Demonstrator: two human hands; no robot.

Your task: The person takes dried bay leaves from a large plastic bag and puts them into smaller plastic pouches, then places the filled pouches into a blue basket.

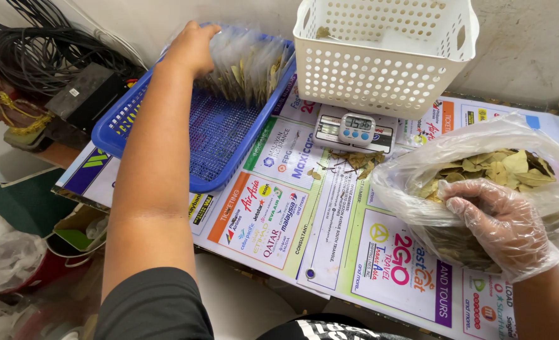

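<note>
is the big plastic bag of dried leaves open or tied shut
Open. The clear plastic bag has its mouth spread wide, showing dried leaves inside, and the gloved right hand grips its rim.

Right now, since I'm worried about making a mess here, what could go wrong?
The clear plastic bag of dried leaves gapes open under the gloved right hand, so leaves might spill. The small clear leaf packets stand leaning in the blue plastic tray; the left hand could topple them. Loose leaves by the small digital scale may scatter.

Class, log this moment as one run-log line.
left hand: on packets in blue tray | right hand: gloved, gripping leaf bag
</note>
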